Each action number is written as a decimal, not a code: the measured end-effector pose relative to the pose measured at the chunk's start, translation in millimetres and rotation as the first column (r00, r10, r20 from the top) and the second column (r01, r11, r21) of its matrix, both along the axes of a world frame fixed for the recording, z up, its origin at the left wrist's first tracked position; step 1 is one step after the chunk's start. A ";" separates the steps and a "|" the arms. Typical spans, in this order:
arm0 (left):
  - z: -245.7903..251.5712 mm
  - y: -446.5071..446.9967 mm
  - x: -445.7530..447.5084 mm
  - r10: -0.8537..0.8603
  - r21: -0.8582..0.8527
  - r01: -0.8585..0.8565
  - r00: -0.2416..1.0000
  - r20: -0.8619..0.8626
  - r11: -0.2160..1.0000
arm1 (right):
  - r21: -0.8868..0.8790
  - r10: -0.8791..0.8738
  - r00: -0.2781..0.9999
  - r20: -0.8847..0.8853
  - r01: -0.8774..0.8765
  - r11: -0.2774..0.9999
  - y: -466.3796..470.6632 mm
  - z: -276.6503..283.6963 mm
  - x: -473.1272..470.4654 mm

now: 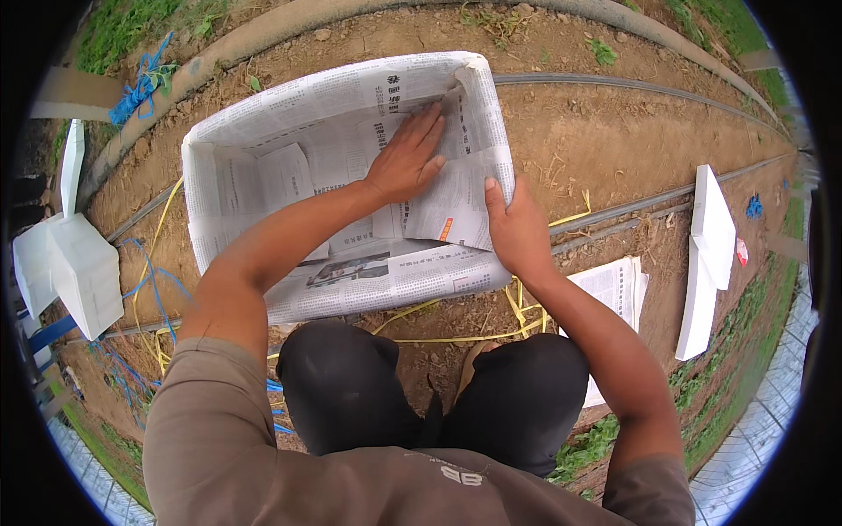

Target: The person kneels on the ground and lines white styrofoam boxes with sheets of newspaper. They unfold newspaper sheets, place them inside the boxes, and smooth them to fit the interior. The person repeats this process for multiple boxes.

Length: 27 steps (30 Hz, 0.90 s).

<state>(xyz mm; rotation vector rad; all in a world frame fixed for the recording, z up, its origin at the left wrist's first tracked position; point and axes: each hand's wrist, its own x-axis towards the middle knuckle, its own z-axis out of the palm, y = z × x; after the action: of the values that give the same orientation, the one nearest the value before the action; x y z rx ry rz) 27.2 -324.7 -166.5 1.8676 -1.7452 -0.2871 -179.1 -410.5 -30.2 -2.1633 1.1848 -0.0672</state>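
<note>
A rectangular box lined with newspaper (220,217) lies before my knees with its open side up. Sheets of printed paper cover its inner walls and floor and fold over the rim; the box's own material is hidden. My left hand (411,154) reaches inside, palm down with fingers stretched out, against the newspaper near the right end wall. Around the right end's rim, close to the near corner, my right hand (520,230) is closed, thumb inside and fingers outside. A loose-edged sheet (447,214) with a small orange patch lies in the box between my hands.
A stack of newspapers (612,289) lies on the soil by my right forearm. White foam-like panels (707,263) stand farther right, and white foam-like pieces (85,276) at left. Yellow strapping (454,340), blue twine (141,92) and dark pipes (592,80) cross the ground.
</note>
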 end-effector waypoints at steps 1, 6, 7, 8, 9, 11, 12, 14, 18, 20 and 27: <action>3.3 12.0 1.7 0.000 0.017 0.000 1.000 0.031 1.000 | -0.005 0.001 1.000 0.008 -0.001 1.000 -0.5 -2.2 -0.6; -20.4 54.7 -3.9 -0.164 0.272 0.108 0.967 0.193 0.956 | 0.023 -0.010 0.999 0.036 0.010 1.000 0.5 -4.3 -1.1; -25.1 48.8 -8.7 -0.163 0.268 0.106 0.966 0.202 0.958 | 0.011 -0.009 0.999 0.041 0.009 1.000 -0.2 -4.3 -0.2; -29.8 41.9 -14.0 -0.161 0.265 0.102 0.964 0.212 0.959 | 0.000 -0.007 0.999 0.045 0.007 1.000 -1.0 -4.3 1.0; -33.4 33.6 -25.8 -0.132 0.271 0.068 0.965 0.227 0.960 | -0.006 0.000 0.999 0.044 0.000 1.000 0.7 -4.9 0.9; -35.5 7.9 -50.3 -0.076 0.283 -0.001 0.962 0.262 0.959 | 0.068 -0.030 0.999 -0.046 0.033 0.997 0.4 7.9 4.2; -34.5 5.3 -56.0 -0.061 0.285 -0.018 0.962 0.265 0.958 | 0.106 -0.045 0.995 -0.084 0.054 0.993 0.2 13.6 6.2; -32.6 7.7 -52.5 -0.075 0.280 0.004 0.967 0.243 0.960 | 0.082 -0.034 0.997 -0.076 0.040 0.996 0.7 9.6 3.5; -13.3 -0.9 -35.8 -0.032 0.215 0.008 0.994 0.109 0.977 | 0.000 -0.007 1.000 0.029 0.007 1.000 -0.8 -0.6 0.0; -6.1 -12.6 -26.0 0.007 0.259 -0.046 0.989 0.149 0.965 | -0.001 -0.009 1.000 0.028 0.009 1.000 -1.5 -0.3 0.3; -8.9 -40.5 -13.0 -0.086 0.376 -0.040 0.946 0.313 0.926 | -0.007 -0.005 1.000 0.003 0.005 1.000 -0.8 -3.9 -0.3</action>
<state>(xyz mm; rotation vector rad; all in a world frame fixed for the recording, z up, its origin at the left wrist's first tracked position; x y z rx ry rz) 14.2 -365.2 -175.4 2.2755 -2.0468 -0.3636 -179.4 -411.3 -34.1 -2.1656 1.1905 -0.0768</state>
